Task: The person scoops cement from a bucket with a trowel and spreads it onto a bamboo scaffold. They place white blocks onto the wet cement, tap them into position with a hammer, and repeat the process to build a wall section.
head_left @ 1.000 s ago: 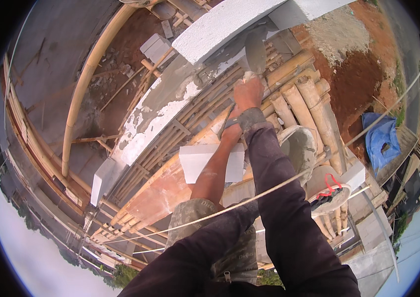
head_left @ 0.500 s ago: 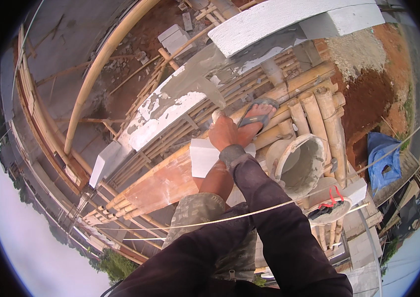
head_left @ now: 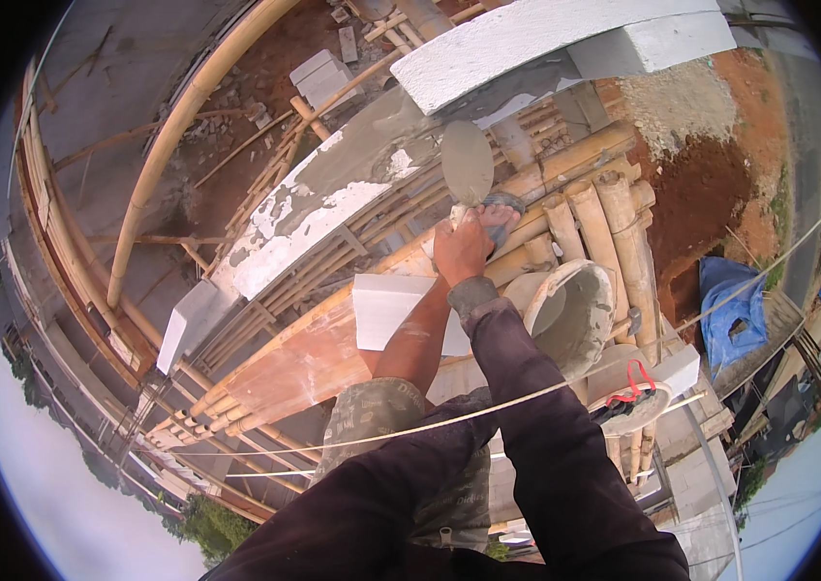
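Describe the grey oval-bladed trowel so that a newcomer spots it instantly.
Find the long white wall, smeared with grey mortar, that slants across the upper picture. Below it in view, the person's bare right grip holds the grey oval-bladed trowel, blade pointing up the picture. That broad, flat, rounded blade sets it apart from the long, narrow, yellowish bamboo poles beside it.

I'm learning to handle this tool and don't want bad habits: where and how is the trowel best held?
Likely best: take the trowel by its handle, from the near side, wrapping a full grip around it. The broad, flat, rounded blade points away, leaving the handle nearest, where the right hand holds it.
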`<action>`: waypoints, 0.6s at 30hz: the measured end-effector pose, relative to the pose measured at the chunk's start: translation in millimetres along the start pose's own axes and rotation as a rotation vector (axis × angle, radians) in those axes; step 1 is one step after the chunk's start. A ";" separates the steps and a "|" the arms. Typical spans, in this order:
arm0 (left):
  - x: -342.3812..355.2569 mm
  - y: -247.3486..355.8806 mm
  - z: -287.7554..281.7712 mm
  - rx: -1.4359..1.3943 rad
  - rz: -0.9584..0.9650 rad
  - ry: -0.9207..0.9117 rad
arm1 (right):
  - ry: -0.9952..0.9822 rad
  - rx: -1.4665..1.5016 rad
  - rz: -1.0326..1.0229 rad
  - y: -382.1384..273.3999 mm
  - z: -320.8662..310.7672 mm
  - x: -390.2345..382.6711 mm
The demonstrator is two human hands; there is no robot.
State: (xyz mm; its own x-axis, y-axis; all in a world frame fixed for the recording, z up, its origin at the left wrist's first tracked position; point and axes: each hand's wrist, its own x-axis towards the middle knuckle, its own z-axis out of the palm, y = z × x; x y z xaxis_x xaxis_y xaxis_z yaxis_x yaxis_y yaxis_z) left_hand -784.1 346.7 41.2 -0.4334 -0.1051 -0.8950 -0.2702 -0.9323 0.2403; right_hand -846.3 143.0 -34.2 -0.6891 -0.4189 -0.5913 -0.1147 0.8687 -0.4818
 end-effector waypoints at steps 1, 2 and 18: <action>0.3 0.5 -0.2 0.004 -0.002 -0.001 | -0.035 0.026 -0.001 0.8 2.5 0.8; -0.1 0.4 0.3 0.003 0.002 -0.002 | -0.058 0.054 -0.003 0.7 6.6 0.7; -5.4 -4.1 -3.9 0.028 -0.030 0.000 | -0.039 0.147 0.038 -7.9 10.8 6.5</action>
State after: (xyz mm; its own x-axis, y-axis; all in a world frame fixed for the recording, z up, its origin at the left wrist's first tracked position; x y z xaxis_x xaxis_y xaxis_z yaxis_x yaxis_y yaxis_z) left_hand -777.3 349.7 43.5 -0.4246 -0.0776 -0.9021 -0.3071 -0.9249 0.2241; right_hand -842.1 130.6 -41.2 -0.6620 -0.3991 -0.6344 0.0190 0.8372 -0.5466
